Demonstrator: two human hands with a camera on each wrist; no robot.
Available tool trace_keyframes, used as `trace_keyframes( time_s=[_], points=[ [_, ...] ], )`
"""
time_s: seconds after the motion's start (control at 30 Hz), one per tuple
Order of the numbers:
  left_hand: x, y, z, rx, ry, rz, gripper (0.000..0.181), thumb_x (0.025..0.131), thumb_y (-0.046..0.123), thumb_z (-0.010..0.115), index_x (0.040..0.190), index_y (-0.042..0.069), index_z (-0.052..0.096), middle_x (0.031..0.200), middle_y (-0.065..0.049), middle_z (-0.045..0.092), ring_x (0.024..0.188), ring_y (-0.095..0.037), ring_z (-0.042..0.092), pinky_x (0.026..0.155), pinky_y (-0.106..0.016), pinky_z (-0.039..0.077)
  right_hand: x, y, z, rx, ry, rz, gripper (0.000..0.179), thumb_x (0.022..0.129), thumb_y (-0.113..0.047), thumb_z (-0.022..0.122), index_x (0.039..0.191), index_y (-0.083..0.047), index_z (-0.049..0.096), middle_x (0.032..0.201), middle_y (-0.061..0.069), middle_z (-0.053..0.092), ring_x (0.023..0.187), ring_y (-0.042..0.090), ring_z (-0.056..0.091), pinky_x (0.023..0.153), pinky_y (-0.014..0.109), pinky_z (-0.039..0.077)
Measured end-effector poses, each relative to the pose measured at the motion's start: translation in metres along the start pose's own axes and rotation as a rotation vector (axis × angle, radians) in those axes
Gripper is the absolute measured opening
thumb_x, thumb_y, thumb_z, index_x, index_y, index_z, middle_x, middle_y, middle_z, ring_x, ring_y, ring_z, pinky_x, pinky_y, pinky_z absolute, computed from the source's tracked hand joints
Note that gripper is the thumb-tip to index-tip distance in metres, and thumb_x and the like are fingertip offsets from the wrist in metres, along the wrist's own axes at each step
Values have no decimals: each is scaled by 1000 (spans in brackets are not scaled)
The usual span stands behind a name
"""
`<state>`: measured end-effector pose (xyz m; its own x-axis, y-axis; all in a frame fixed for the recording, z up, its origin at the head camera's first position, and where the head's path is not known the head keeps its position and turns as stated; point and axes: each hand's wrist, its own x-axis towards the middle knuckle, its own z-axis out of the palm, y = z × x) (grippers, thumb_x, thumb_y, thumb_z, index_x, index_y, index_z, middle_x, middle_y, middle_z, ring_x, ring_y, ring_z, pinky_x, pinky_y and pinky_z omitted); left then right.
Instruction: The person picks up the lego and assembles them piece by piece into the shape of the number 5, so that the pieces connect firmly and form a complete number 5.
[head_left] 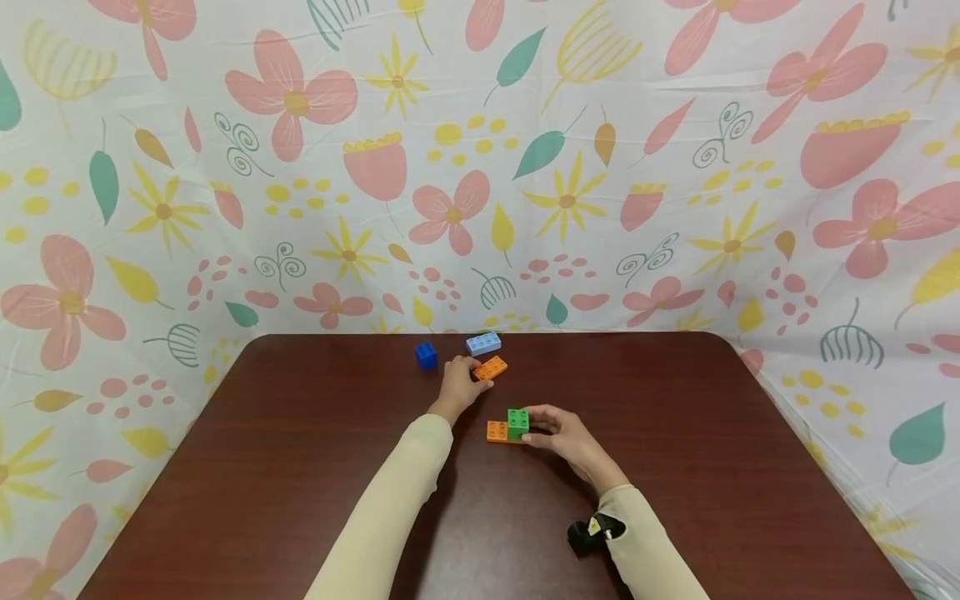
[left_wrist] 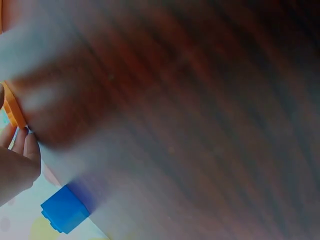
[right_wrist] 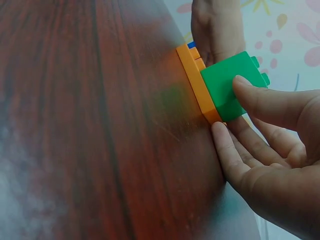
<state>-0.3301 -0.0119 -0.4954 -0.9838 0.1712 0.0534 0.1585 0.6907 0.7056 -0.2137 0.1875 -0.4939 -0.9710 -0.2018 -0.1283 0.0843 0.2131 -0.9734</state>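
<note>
Toward the back of the table, my left hand pinches a flat orange toy brick between thumb and fingers. That brick's edge also shows at the left border of the left wrist view, by the fingertips. Nearer to me, a square green brick sits on the right end of a second flat orange brick. My right hand grips the green brick from the right. In the right wrist view its thumb presses the green side, and one fingertip touches the end of the orange brick.
A dark blue brick stands left of the left hand. Behind the hand, a light blue brick lies close to the table's back edge. A black device is on the right wrist. Patterned cloth hangs behind the brown table.
</note>
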Motion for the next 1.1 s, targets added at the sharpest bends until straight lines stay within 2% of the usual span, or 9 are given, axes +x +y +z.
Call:
trace_keyframes(
  time_s=[0.37,0.57,0.83,1.1],
  points=[
    [-2,-2,0,6,36,44,35,88,5,69,121,-2,61,118,-17,57,112,-31,50,99,-39,44,2,3,1,14,9,-2,45,85,-5,72,128,-3,57,126,13,59,120,31,53,89,38,51],
    [-5,-2,-5,-19,28,63,34,87,2,69,120,-1,62,117,-16,57,110,-31,52,99,-41,43,1,4,1,10,7,-8,46,85,-6,72,128,-3,57,126,13,59,120,31,53,89,37,51],
    [-6,-6,-9,-53,21,89,37,87,1,69,123,2,61,112,-14,56,100,-28,55,91,-39,48,2,4,1,1,12,-3,46,85,-7,72,128,-3,57,126,12,59,119,30,54,90,39,50],
    [-5,-10,-15,-65,-2,108,39,87,2,70,125,4,60,111,-12,56,99,-26,56,89,-37,50,2,3,0,13,13,2,46,86,-6,72,129,-3,57,127,13,59,120,31,52,90,38,50]
  ],
)
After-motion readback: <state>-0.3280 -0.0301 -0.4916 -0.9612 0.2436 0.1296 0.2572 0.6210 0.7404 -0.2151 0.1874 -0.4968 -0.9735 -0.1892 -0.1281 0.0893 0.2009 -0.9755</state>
